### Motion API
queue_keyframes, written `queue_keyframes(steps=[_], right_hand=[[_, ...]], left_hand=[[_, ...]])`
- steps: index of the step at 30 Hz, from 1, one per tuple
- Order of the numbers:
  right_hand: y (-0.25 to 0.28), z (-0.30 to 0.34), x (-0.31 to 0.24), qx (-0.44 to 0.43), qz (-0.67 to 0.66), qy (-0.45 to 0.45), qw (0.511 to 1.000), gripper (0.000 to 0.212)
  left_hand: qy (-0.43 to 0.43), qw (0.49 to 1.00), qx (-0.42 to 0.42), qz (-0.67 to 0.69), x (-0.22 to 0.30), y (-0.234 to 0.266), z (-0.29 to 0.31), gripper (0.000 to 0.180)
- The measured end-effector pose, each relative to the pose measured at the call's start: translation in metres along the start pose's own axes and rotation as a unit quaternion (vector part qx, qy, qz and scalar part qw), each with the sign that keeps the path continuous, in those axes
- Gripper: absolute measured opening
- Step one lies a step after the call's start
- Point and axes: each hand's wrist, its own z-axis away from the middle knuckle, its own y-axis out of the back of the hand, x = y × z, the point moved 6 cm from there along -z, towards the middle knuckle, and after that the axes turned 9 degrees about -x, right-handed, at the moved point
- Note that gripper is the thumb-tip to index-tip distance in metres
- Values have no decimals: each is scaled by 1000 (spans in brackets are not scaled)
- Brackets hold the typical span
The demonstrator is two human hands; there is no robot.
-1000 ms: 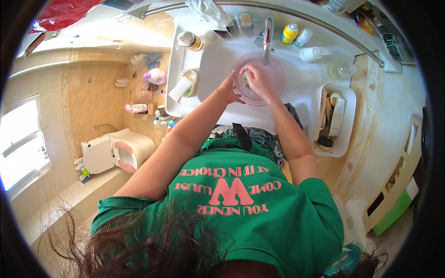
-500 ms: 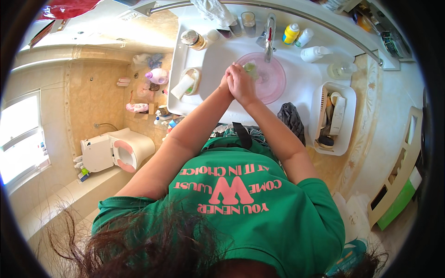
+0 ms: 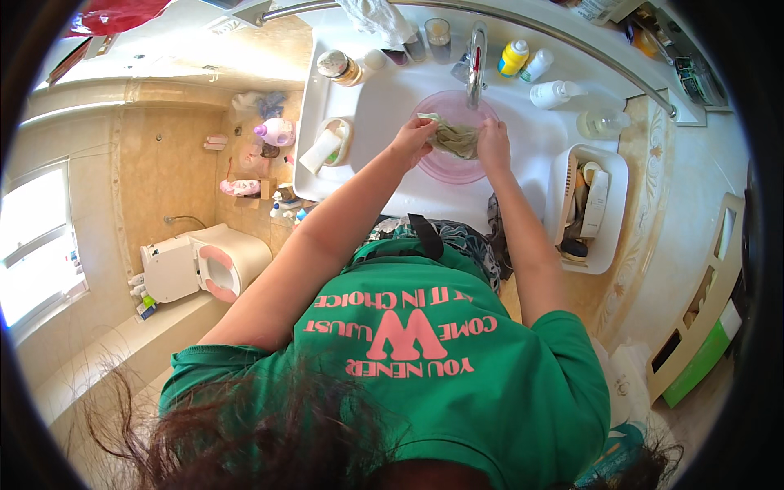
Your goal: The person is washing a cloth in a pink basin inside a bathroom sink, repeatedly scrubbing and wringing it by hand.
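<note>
A crumpled pale green cloth [image 3: 454,139] is stretched between my two hands over a translucent pink basin [image 3: 455,172]. My left hand [image 3: 414,139] grips its left end, with the fingers closed on it. At the other end my right hand [image 3: 493,143] holds the cloth's edge in closed fingers. The basin sits in the white sink [image 3: 384,102], below the chrome faucet [image 3: 477,65]. Part of the basin is hidden behind the cloth and my hands.
On the sink's left stand a jar [image 3: 339,68] and a small oval dish [image 3: 336,143] with a white tube. A yellow bottle [image 3: 514,58] and white bottles line the back right. A white basket [image 3: 614,208] of toiletries is at right. Above runs a metal rail [image 3: 523,16].
My hands were clasped together around the bunched cloth at the basin's left side. Now they are apart, the right one moved rightward, and the cloth is spread between them.
</note>
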Motion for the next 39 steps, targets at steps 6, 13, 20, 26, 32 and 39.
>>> queue_keyframes(steps=[6, 13, 20, 26, 32, 39], right_hand=[[-29, 3, 8, -121, 130, 69, 982, 35], [-104, 26, -9, -393, 160, 9, 906, 44], [-140, 21, 54, -434, 191, 11, 880, 26], [-86, 3, 18, -283, -32, 64, 956, 16], [4, 18, -98, -137, -173, 238, 946, 13], [34, 58, -177, -89, -147, 311, 935, 18]], left_hand=[[43, 992, 70, -95, -8, 19, -1, 23], [73, 994, 63, -54, -19, 31, 5, 22], [59, 996, 65, -27, -17, 36, 11, 19], [104, 992, 75, -1, -24, 26, 9, 27], [155, 960, 32, 231, -10, -14, 28, 34], [15, 915, -257, 310, 7, -10, 7, 34]])
